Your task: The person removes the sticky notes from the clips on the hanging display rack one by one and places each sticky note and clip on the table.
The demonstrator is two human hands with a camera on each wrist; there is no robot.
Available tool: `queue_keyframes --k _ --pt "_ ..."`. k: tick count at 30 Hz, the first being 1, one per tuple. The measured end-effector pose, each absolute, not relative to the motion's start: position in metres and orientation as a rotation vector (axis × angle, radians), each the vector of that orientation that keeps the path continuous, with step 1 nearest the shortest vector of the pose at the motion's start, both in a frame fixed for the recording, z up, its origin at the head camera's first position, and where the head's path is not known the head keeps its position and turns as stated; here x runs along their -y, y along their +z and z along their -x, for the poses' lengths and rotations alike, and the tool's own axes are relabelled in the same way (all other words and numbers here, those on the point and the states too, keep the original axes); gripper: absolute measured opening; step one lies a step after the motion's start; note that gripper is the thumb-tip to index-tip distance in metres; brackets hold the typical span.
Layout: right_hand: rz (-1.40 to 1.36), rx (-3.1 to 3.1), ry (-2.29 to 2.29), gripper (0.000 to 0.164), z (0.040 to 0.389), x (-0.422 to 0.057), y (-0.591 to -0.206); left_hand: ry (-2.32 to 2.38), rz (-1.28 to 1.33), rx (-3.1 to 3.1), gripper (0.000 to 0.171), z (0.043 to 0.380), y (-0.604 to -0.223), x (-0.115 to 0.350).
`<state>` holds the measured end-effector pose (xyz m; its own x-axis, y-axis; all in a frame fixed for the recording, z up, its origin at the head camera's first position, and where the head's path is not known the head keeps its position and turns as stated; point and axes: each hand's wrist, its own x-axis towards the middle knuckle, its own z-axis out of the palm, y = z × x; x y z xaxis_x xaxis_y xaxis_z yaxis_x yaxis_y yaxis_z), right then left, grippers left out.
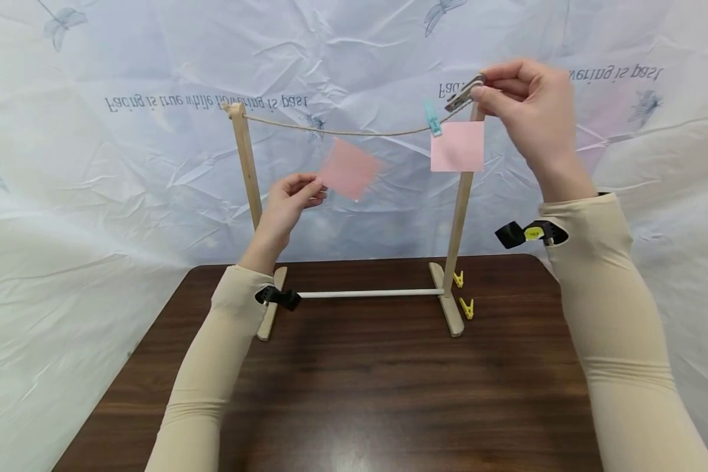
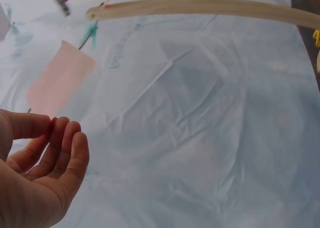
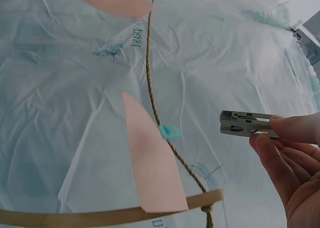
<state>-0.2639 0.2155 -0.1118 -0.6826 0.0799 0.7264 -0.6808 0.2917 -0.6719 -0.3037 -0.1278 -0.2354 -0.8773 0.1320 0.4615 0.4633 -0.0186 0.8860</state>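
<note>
My left hand (image 1: 292,200) pinches a square pink paper (image 1: 349,169) by its edge, between thumb and fingers, in front of the rope (image 1: 354,133). The paper is tilted and slightly blurred. High at the right, my right hand (image 1: 528,105) pinches a grey clothespin (image 3: 245,124) by its tail end, close to the right post's top; its jaws look closed. Just left of that clothespin, a teal clothespin (image 1: 432,119) sits on the rope. A second pink paper (image 1: 457,147) hangs from it by its upper left corner.
The rope spans a left wooden post (image 1: 245,157) and a right wooden post (image 1: 459,216), joined low by a white rod (image 1: 372,294). Two yellow clothespins (image 1: 467,308) lie on the dark table (image 1: 360,393) beside the right foot. A printed white sheet (image 1: 354,59) hangs behind.
</note>
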Motion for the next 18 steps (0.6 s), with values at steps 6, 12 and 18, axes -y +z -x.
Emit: queue_keyframes --k 6,12,18 --pt "-0.5 1.82 1.583 0.02 0.258 -0.229 -0.113 -1.982 0.611 1.924 0.023 0.297 -0.23 0.153" --pt "-0.505 1.733 1.678 0.021 0.254 -0.245 -0.117 -2.021 0.645 1.789 0.011 0.289 -0.225 0.181" --pt "-0.448 1.731 1.694 0.023 0.25 -0.26 -0.122 -2.076 0.592 1.669 0.006 0.28 -0.22 0.207"
